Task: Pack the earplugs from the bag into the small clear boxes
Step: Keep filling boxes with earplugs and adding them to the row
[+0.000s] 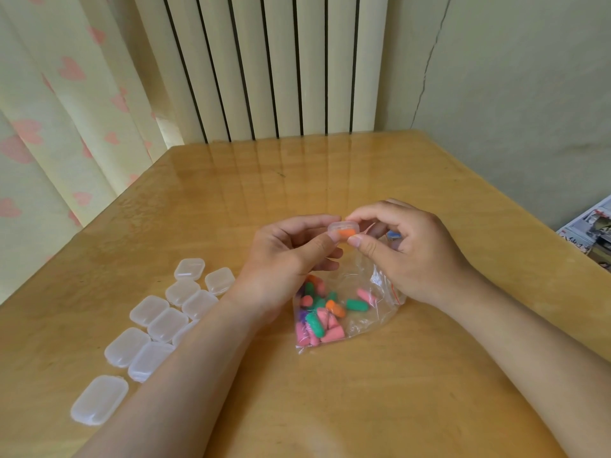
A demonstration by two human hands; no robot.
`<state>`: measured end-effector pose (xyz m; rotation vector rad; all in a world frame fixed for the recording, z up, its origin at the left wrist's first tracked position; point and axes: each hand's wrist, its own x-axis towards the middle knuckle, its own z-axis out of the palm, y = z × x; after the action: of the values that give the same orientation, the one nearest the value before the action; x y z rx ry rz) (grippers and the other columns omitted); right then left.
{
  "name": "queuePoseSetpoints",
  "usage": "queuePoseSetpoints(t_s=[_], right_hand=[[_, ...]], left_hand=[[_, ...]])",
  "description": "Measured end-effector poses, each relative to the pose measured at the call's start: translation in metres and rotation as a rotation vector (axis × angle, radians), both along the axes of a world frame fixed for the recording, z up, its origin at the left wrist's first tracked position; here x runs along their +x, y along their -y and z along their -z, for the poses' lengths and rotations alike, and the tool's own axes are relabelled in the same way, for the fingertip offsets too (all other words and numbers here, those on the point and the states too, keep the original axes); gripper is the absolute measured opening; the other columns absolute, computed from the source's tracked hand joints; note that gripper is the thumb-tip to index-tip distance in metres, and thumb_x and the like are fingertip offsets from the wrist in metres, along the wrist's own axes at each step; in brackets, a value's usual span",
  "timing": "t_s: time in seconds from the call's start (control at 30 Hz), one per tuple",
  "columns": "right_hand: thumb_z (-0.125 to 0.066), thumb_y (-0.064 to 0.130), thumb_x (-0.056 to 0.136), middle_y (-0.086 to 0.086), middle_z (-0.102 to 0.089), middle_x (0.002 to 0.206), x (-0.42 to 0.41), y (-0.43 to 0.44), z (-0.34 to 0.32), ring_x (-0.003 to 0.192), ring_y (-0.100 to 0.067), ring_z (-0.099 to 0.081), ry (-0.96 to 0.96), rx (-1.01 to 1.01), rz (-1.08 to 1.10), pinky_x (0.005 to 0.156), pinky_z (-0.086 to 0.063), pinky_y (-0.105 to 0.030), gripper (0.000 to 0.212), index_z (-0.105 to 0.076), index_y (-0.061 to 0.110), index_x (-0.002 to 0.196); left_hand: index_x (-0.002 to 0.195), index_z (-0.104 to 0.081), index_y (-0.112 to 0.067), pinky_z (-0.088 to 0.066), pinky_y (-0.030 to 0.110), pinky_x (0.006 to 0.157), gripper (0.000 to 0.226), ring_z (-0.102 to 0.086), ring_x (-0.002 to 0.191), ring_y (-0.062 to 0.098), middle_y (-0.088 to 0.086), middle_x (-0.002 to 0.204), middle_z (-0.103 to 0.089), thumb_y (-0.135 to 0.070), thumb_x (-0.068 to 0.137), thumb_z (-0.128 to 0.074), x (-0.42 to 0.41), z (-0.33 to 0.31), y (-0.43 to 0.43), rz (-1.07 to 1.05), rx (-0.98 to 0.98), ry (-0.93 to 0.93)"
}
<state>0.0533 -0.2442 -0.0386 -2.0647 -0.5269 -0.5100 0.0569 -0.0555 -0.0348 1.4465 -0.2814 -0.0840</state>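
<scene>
Left hand [287, 256] and right hand [416, 252] hold one clear box [344, 227] in pinch grips above the bag [367, 314]; ten boxes [167, 324] lie beside.

Left grip [284, 252], right grip [410, 249] meet at fingertips, curled, pinching; forearms converge.

Only the printed papers [591, 233] at the far right bear writing, probably characters, too blurred to read.
</scene>
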Motion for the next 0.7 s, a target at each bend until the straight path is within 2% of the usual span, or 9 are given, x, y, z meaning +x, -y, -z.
queuePoseSetpoints(t_s=[0.17, 0.23, 0.3, 0.37, 0.57, 0.63, 0.7], right_hand=[[-0.075, 0.013, 0.087, 0.012, -0.066, 0.094, -0.0012, -0.0003, -0.0012, 0.082, -0.014, -0.065, -0.006, -0.015, 0.011, 0.069, -0.049, -0.017, 0.018, -0.074, 0.025, 0.101], [-0.075, 0.014, 0.087, 0.012, -0.065, 0.093, -0.0015, -0.0004, -0.0016, 0.082, -0.014, -0.064, -0.009, -0.02, 0.016, 0.068, -0.048, -0.016, 0.017, -0.074, 0.024, 0.101], [-0.075, 0.014, 0.088, 0.012, -0.065, 0.093, -0.0017, -0.0007, -0.0018, 0.082, -0.013, -0.064, -0.009, -0.024, 0.017, 0.067, -0.049, -0.016, 0.017, -0.074, 0.025, 0.1], [-0.075, 0.013, 0.088, 0.011, -0.065, 0.093, -0.0017, -0.001, -0.0021, 0.081, -0.013, -0.064, -0.008, -0.022, 0.016, 0.066, -0.049, -0.018, 0.017, -0.074, 0.026, 0.099], [-0.075, 0.014, 0.087, 0.01, -0.065, 0.092, -0.0015, -0.0013, -0.0022, 0.08, -0.013, -0.064, -0.016, -0.023, 0.02, 0.068, -0.053, -0.034, 0.016, -0.075, 0.025, 0.099], [-0.075, 0.013, 0.087, 0.009, -0.065, 0.092, -0.0015, -0.0013, -0.0025, 0.08, -0.014, -0.064, -0.013, -0.032, 0.02, 0.069, -0.053, -0.033, 0.016, -0.075, 0.023, 0.099], [-0.076, 0.013, 0.087, 0.007, -0.065, 0.091, -0.0016, -0.0011, -0.0032, 0.08, -0.013, -0.063, -0.005, -0.046, 0.019, 0.069, -0.052, -0.027, 0.015, -0.075, 0.021, 0.099]], left_hand=[[0.103, -0.076, -0.008, -0.057, 0.032, 0.071, 0.022, -0.068, 0.079, 0.02, 0.011, 0.09, -0.076, -0.015, 0.082, -0.075, 0.0006, 0.0005, -0.0011, 0.008, 0.013, 0.004], [0.1, -0.077, -0.009, -0.057, 0.031, 0.071, 0.021, -0.068, 0.08, 0.02, 0.011, 0.092, -0.076, -0.016, 0.08, -0.075, 0.0006, 0.0002, -0.0012, 0.017, 0.006, 0.011], [0.098, -0.078, -0.011, -0.056, 0.031, 0.071, 0.024, -0.068, 0.08, 0.02, 0.011, 0.093, -0.076, -0.02, 0.076, -0.076, 0.0002, -0.0001, -0.0008, 0.02, 0.008, 0.018], [0.099, -0.078, -0.01, -0.056, 0.03, 0.071, 0.019, -0.068, 0.08, 0.02, 0.012, 0.094, -0.076, -0.015, 0.081, -0.075, 0.0001, -0.0003, -0.0008, 0.017, 0.014, 0.027], [0.098, -0.078, -0.012, -0.057, 0.032, 0.073, 0.014, -0.067, 0.082, 0.02, 0.013, 0.096, -0.076, -0.006, 0.089, -0.069, -0.0009, -0.001, -0.0016, 0.02, 0.05, 0.051], [0.098, -0.079, -0.013, -0.057, 0.03, 0.072, 0.015, -0.067, 0.081, 0.019, 0.011, 0.094, -0.077, -0.005, 0.09, -0.068, -0.0012, -0.0015, -0.0015, 0.02, 0.057, 0.055], [0.098, -0.078, -0.012, -0.057, 0.029, 0.071, 0.015, -0.067, 0.08, 0.019, 0.01, 0.093, -0.077, -0.005, 0.091, -0.067, -0.0013, -0.0012, -0.0015, 0.024, 0.062, 0.059]])
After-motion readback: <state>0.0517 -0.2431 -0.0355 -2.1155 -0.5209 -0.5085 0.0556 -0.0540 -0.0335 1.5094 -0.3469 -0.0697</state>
